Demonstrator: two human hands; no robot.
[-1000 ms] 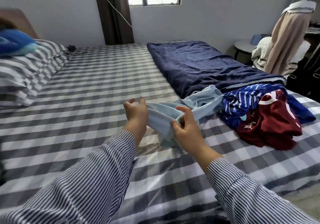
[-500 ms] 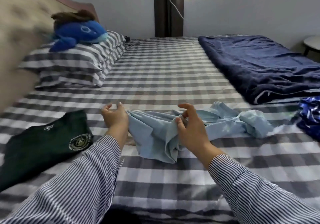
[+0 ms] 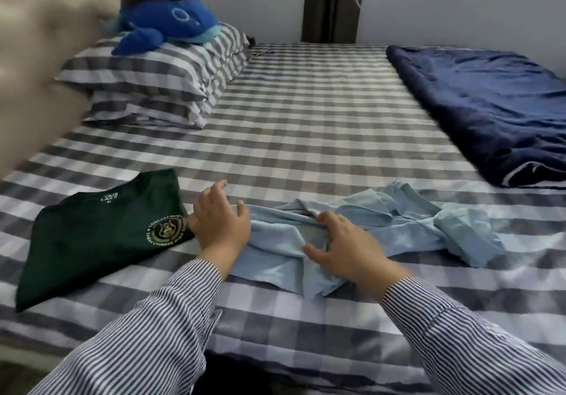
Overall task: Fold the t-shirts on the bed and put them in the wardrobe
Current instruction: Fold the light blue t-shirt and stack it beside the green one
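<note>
Two hands in striped sleeves reach over a bed. The left hand (image 3: pixel 219 221) rests on the left edge of a crumpled light blue t-shirt (image 3: pixel 367 229), fingers fairly straight and spread. The right hand (image 3: pixel 344 250) lies on the middle of the same shirt, fingers loosely bent into a fold of cloth – whether it pinches the fabric cannot be told. The shirt lies unfolded on the grey-and-white checked bed (image 3: pixel 306 119), near its front edge. Just left of the left hand lies a folded dark green t-shirt (image 3: pixel 98 235) with a round crest. Farther off – stacked checked pillows (image 3: pixel 159 88) carrying a blue plush whale (image 3: pixel 165 24), and at right a navy blanket (image 3: pixel 490 104).
</note>
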